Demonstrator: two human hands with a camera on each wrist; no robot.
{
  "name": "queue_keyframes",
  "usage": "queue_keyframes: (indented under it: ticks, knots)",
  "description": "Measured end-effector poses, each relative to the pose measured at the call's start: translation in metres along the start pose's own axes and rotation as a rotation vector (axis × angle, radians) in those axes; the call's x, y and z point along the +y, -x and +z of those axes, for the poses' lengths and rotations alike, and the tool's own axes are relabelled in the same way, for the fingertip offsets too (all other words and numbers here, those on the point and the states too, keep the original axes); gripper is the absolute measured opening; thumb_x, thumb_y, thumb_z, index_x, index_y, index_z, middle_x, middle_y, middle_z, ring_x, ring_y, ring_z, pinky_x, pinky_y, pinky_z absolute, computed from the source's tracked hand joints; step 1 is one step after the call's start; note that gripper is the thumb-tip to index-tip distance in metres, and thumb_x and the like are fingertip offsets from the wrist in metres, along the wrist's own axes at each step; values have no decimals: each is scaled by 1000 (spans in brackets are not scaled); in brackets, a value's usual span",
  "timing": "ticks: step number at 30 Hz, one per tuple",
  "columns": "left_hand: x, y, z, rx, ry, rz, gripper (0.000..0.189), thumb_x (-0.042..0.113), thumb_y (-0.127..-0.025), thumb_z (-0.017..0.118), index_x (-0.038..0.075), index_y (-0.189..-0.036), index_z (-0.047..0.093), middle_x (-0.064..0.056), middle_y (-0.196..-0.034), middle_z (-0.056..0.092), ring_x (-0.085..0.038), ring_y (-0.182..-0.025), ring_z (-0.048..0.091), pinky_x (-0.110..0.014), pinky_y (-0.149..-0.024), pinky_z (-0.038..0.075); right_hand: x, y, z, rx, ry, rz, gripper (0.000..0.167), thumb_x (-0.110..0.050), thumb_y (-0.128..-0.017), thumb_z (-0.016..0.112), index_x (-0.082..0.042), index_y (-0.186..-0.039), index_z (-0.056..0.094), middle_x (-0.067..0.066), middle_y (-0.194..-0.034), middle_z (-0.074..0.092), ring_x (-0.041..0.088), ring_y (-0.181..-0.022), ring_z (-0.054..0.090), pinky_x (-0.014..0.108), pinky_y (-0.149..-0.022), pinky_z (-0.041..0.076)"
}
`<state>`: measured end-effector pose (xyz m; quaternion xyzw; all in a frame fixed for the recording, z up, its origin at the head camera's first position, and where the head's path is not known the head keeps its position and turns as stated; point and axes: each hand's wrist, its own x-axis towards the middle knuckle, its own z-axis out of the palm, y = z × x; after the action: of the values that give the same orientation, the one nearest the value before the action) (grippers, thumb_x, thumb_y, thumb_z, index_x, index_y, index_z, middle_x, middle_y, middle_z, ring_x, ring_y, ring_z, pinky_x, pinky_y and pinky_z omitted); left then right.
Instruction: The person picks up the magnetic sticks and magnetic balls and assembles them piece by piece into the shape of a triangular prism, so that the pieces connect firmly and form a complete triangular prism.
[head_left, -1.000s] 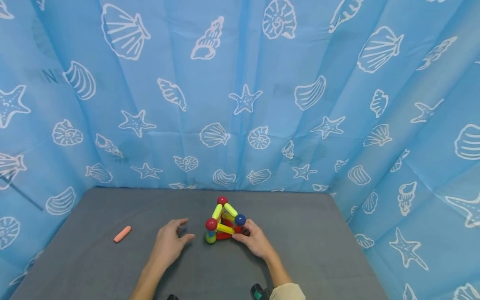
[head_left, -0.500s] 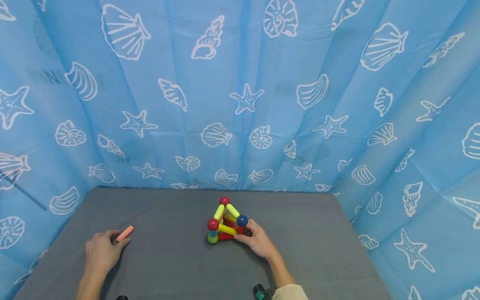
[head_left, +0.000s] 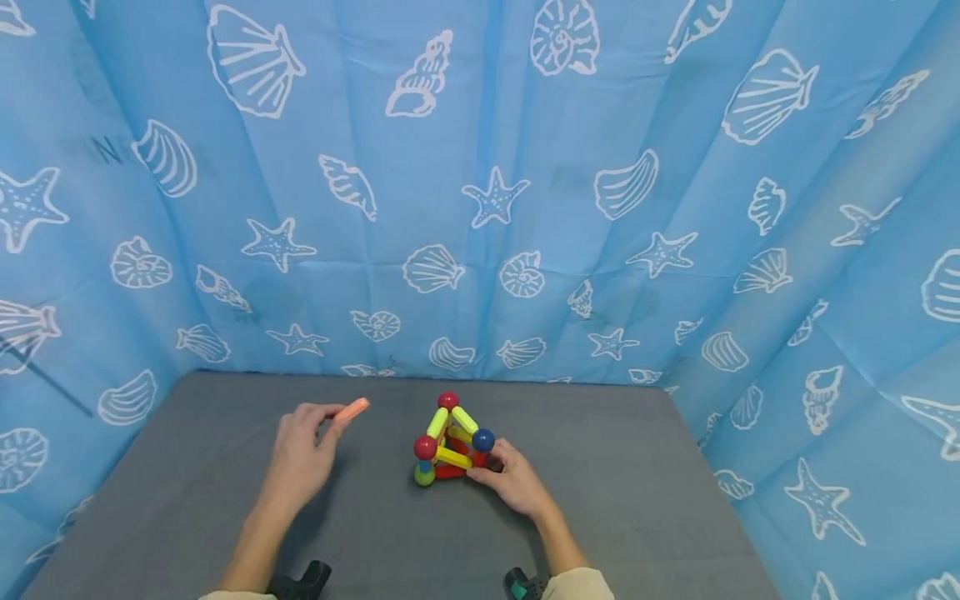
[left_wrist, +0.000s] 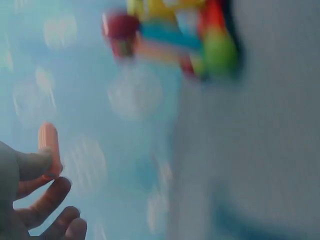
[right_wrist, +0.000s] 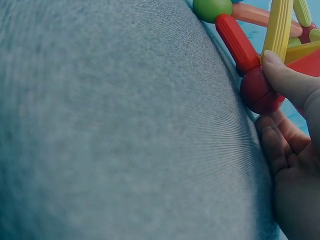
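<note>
My left hand (head_left: pixel 300 457) holds a short salmon-orange magnetic building stick (head_left: pixel 351 410) between thumb and fingertips, raised over the table left of the ball-and-stick model (head_left: pixel 454 458). In the left wrist view the ribbed stick (left_wrist: pixel 49 137) points upward past the thumb. The model stands on the table, with red, blue and green balls joined by yellow, red, blue and orange sticks. At its lower right corner my right hand (head_left: pixel 517 485) grips it. The right wrist view shows the thumb on a yellow stick (right_wrist: pixel 278 30) by a dark red ball (right_wrist: pixel 260 91), fingers curled beneath the ball.
A grey cloth covers the table (head_left: pixel 630 500). Behind and to the right hangs a blue curtain (head_left: pixel 420 192) printed with white shells and starfish. Dark devices sit at the left wrist (head_left: pixel 303 581) and the right wrist (head_left: pixel 522 583).
My left hand went left to the orange stick lying on the table, took it, and brought it back up and right toward the model. My right hand stays at the model's corner.
</note>
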<state>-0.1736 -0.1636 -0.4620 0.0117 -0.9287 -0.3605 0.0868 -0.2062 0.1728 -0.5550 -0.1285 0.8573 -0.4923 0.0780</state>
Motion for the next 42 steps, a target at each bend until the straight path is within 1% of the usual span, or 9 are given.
queue_keyframes:
  ticks: [4,7,9,17,28,31,36,39,42]
  knots:
    - [46,4,22,12,37,72,28,28,-99,69,15,-123,71,-9,-122,61,-29,-109,48,-44,-82,40,0,-1,2,5,9,-15,26,-32,-92,77,-13,-109,74,7,-104,62,12,-89,54,22,-76,44]
    - [66,7,40,12,55,133,25,34,-95,73,19,-114,75,-4,-118,62,-26,-107,47,-41,-82,42,-1,-2,3,10,18,-25,26,-32,-92,76,-15,-111,74,5,-104,62,10,-89,54,22,-77,45]
    - [73,8,52,-4,60,164,25,39,-93,74,21,-110,76,-1,-118,61,-24,-107,46,-40,-82,43,0,-2,3,15,19,-33,26,-32,-92,76,-15,-112,74,5,-104,62,9,-89,54,22,-78,45]
    - [76,12,83,-9,24,198,22,35,-88,80,22,-105,77,-2,-128,58,-29,-121,43,-50,-92,51,1,-2,4,1,5,-22,32,-32,-94,74,-17,-122,72,7,-111,63,14,-96,56,27,-83,47]
    - [77,17,92,40,-129,273,23,30,-86,83,22,-106,77,-6,-131,56,-30,-122,42,-47,-94,51,-1,-2,4,-10,-4,-7,32,-34,-93,75,-18,-121,73,6,-110,62,15,-96,56,27,-82,47]
    - [76,18,92,34,-79,228,34,32,-86,83,20,-117,74,-6,-134,55,-28,-122,43,-45,-93,54,-2,-1,2,-15,-50,31,33,-35,-95,73,-19,-123,71,6,-111,61,15,-97,55,28,-81,47]
    - [70,21,88,11,56,48,56,43,-90,77,16,-136,62,-6,-131,56,-24,-116,49,-45,-94,54,-12,3,-6,-3,-111,70,27,-30,-106,54,-6,-110,66,5,-102,56,15,-94,52,28,-81,44]
    - [65,21,87,-21,80,-30,54,48,-91,74,14,-133,62,-5,-120,62,-22,-109,54,-44,-92,52,-14,4,-8,16,-165,109,41,-30,-112,38,3,-109,62,12,-104,60,20,-99,56,32,-88,47]
    - [62,21,89,-43,92,-64,47,50,-92,72,14,-122,67,-2,-109,65,-20,-99,56,-39,-84,50,-9,3,-6,36,-205,154,55,-35,-113,26,6,-121,63,21,-114,64,28,-107,59,40,-97,49]
